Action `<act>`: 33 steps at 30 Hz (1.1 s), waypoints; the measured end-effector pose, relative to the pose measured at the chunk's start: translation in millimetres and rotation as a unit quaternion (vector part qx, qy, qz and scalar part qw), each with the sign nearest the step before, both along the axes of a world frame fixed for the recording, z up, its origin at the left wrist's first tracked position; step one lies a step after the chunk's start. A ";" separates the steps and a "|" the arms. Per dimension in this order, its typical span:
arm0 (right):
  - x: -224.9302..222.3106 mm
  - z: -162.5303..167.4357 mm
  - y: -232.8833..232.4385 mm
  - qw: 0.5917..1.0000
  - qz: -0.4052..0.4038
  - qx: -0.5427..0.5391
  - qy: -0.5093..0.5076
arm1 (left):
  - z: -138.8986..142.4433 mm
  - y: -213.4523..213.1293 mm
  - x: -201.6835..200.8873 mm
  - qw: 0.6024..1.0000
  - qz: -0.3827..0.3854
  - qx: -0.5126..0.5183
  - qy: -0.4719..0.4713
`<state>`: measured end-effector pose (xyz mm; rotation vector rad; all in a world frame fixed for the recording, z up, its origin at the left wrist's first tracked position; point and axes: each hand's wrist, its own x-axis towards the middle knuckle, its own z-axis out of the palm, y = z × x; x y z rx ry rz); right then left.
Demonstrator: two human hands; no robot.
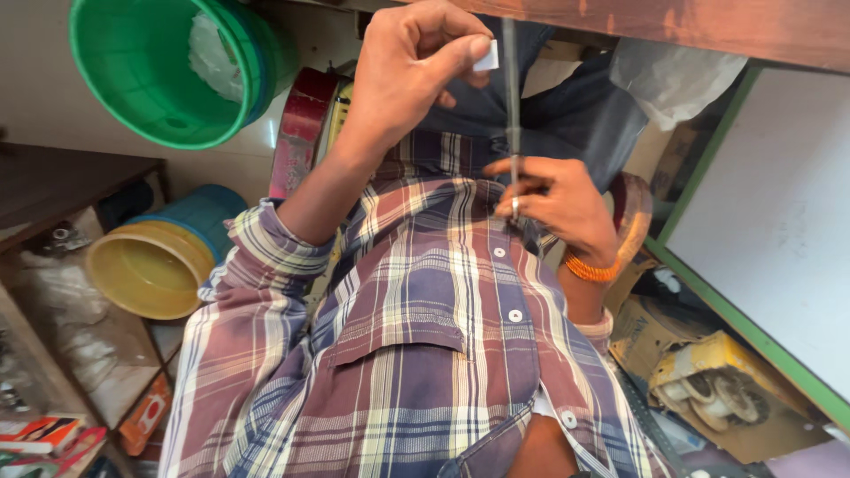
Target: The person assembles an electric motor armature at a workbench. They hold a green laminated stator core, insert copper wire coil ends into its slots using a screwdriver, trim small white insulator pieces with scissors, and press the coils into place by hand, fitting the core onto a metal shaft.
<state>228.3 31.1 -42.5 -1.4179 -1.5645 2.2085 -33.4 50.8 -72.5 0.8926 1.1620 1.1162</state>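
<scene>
A thin metal rod [511, 97] runs straight down the upper middle of the frame. It's gripped at its lower end by the right hand [553, 208], fingers closed round it just right of centre. A small white piece [486, 56] is pinched between thumb and fingertip of the left hand [412, 66], right beside the rod's upper part; whether they touch can't be told. Best results would probably be had with the rod kept steady and upright, and the white piece brought in slowly. A green bucket [146, 71] sits upper left, a yellow bowl [150, 265] at left.
</scene>
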 end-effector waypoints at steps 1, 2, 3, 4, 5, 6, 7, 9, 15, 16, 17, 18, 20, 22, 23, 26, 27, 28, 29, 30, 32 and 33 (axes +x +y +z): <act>6.7 9.3 0.7 0.998 -0.009 0.057 -0.025 | 0.3 -1.7 -0.8 1.000 0.005 -0.008 -0.011; 15.1 18.1 1.6 0.992 -0.016 0.114 -0.047 | 0.4 -4.1 -2.8 1.000 0.011 -0.016 -0.020; 28.8 29.0 4.4 0.982 -0.053 0.178 -0.038 | 0.0 -6.9 -3.2 0.999 0.014 0.005 -0.041; 42.8 37.5 9.3 0.967 -0.089 0.239 -0.027 | -0.5 -10.7 -1.4 0.998 0.016 0.025 -0.061; 52.8 37.4 18.5 0.956 -0.089 0.268 -0.081 | -1.4 -14.3 -0.1 0.996 0.018 0.044 -0.081; 64.6 36.6 32.8 0.941 -0.091 0.298 -0.133 | -2.5 -17.3 0.5 0.994 0.020 0.034 -0.106; 76.7 35.3 48.7 0.923 -0.093 0.325 -0.186 | -3.7 -20.4 2.1 0.991 0.021 0.023 -0.132; 95.3 30.6 85.8 0.911 -0.077 0.337 -0.227 | -5.7 -23.0 5.7 0.987 0.008 -0.007 -0.160; 71.1 57.1 112.9 0.918 -0.034 0.366 -0.150 | 1.1 -23.0 14.3 0.990 -0.017 -0.028 -0.138; 55.8 64.2 99.0 0.917 -0.055 0.364 -0.155 | 4.1 -24.2 15.3 0.993 -0.017 -0.023 -0.115; 36.8 66.9 84.1 0.920 -0.077 0.353 -0.153 | 7.4 -25.5 15.8 0.995 -0.021 -0.018 -0.091; 15.9 63.3 74.0 0.931 -0.080 0.340 -0.111 | 10.2 -26.4 16.7 0.997 -0.022 -0.016 -0.076; -20.7 50.9 55.1 0.948 -0.076 0.310 -0.005 | 15.3 -26.2 19.1 0.998 -0.031 -0.011 -0.049; -46.7 34.0 40.8 0.953 -0.094 0.278 0.076 | 20.0 -27.2 19.6 0.999 -0.033 0.011 -0.025; -53.0 28.6 37.3 0.952 -0.115 0.267 0.099 | 21.5 -26.1 19.1 0.999 -0.035 0.026 -0.012; -56.5 26.4 34.5 0.949 -0.138 0.269 0.089 | 24.2 -22.7 18.9 0.998 -0.035 0.050 0.031; -54.8 29.8 35.0 0.944 -0.134 0.293 0.078 | 24.3 -21.6 19.3 0.998 -0.037 0.049 0.025; -54.5 33.1 35.0 0.938 -0.127 0.316 0.066 | 23.7 -21.3 20.2 0.998 -0.037 0.046 0.018; -54.4 36.6 35.6 0.932 -0.118 0.338 0.053 | 22.7 -21.6 21.6 0.998 -0.033 0.042 0.011; -54.5 40.4 36.5 0.914 -0.094 0.393 0.043 | 21.4 -22.2 22.6 0.999 -0.033 0.028 -0.024; -53.8 46.8 37.5 0.869 -0.043 0.493 0.020 | 16.9 -24.5 25.9 0.995 -0.030 -0.008 -0.093; -53.5 49.1 38.8 0.862 -0.035 0.505 0.021 | 13.9 -24.3 26.9 0.993 -0.032 -0.016 -0.108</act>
